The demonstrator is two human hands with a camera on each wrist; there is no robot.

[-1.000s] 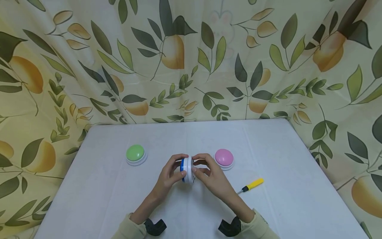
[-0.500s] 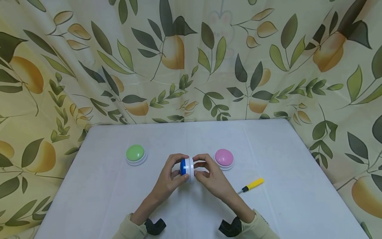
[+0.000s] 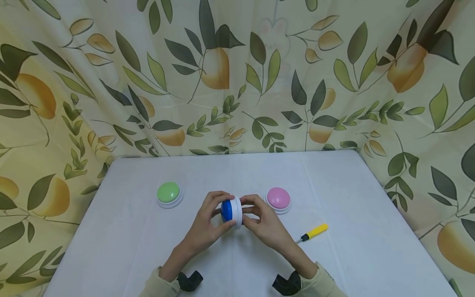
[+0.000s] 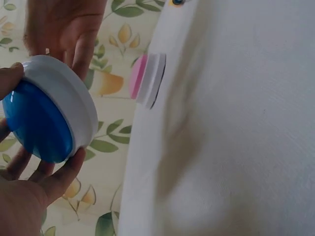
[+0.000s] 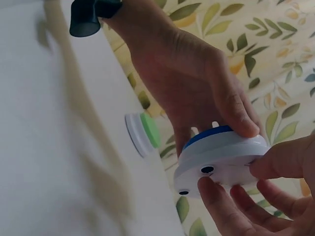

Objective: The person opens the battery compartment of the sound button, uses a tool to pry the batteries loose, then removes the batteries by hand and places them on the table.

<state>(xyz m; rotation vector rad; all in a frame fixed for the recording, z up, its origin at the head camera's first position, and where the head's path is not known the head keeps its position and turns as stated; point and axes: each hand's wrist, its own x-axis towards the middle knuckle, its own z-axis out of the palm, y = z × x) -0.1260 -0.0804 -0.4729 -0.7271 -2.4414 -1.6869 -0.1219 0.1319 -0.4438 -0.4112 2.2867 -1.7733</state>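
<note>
A round push button (image 3: 237, 213) with a blue dome and white base is held on its side above the table. My left hand (image 3: 206, 220) grips it by the white rim, thumb and fingers on opposite edges; the blue dome (image 4: 39, 120) faces that palm. My right hand (image 3: 264, 222) has bent fingers and thumb against the white underside. Its fingertips (image 5: 211, 189) are spread across the base, beside small dark round feet (image 5: 207, 169). A green push button (image 3: 168, 193) stands back left on the table, and a pink push button (image 3: 278, 199) stands just behind my right hand.
A screwdriver (image 3: 315, 232) with a yellow handle lies right of my right wrist, its tip hidden behind the forearm. A white cloth covers the table (image 3: 111, 247). Behind the far edge hangs a leaf-and-fruit patterned curtain (image 3: 230, 111). Black camera mounts sit at both wrists.
The blue button has turned in my hands, so more of its dome shows in the head view and its underside faces further away. My left hand has shifted slightly left.
</note>
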